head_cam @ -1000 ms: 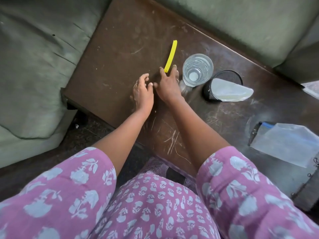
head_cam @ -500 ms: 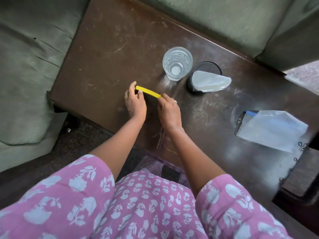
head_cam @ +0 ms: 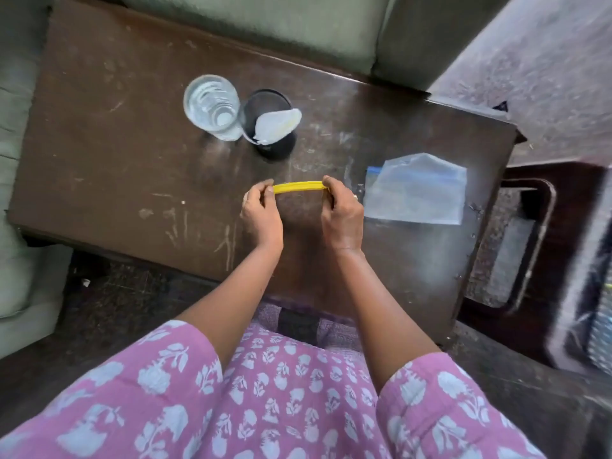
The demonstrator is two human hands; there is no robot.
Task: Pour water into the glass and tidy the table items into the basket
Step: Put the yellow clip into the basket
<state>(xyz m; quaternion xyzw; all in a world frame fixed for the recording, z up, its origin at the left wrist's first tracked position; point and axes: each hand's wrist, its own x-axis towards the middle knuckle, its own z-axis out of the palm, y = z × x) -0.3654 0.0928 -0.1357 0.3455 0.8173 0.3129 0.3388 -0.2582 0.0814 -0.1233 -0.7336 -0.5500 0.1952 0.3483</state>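
Left hand (head_cam: 261, 215) and right hand (head_cam: 342, 213) are each closed in a pinch on one end of a narrow yellow plastic strip (head_cam: 299, 187). It is held level over the scratched dark wooden table (head_cam: 99, 144), nearer than the black mesh basket (head_cam: 280, 150). The strip is judged light, thin and somewhat bendy, so a one-handed pinch at mid-length should suffice. A slight bow is seen along it.

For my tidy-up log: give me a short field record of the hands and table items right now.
left hand: pinches left end of yellow strip
right hand: pinches its right end
glass: upright, beside black mesh basket
black mesh basket: white item sticks out
zip bag: flat on table, right of hands
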